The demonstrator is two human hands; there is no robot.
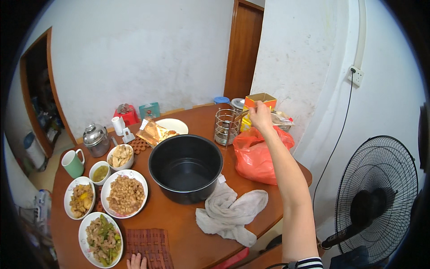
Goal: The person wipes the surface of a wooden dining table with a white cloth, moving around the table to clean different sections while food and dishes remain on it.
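Note:
My right hand (260, 116) reaches far across the table, its fingers closed on thin brown sticks (241, 115) that look like chopsticks. These slant toward the wire utensil rack (221, 129) just left of the hand. Below my right forearm sits a knotted red plastic bag (253, 158). At the bottom edge, the fingers of my left hand (137, 262) rest on a woven reddish-brown placemat (149, 242), holding nothing; the rest of that hand is out of view. A black inner cooking pot (186, 171) stands mid-table with a bare inside. Beside it lies a crumpled grey towel (231, 212).
Left of the pot are dishes of beans (124, 195), meat with green vegetables (102, 238) and other food, plus a green mug (73, 163) and a metal kettle (96, 139). An open cardboard box (260, 100) stands behind my right hand. A floor fan (376, 198) is at right.

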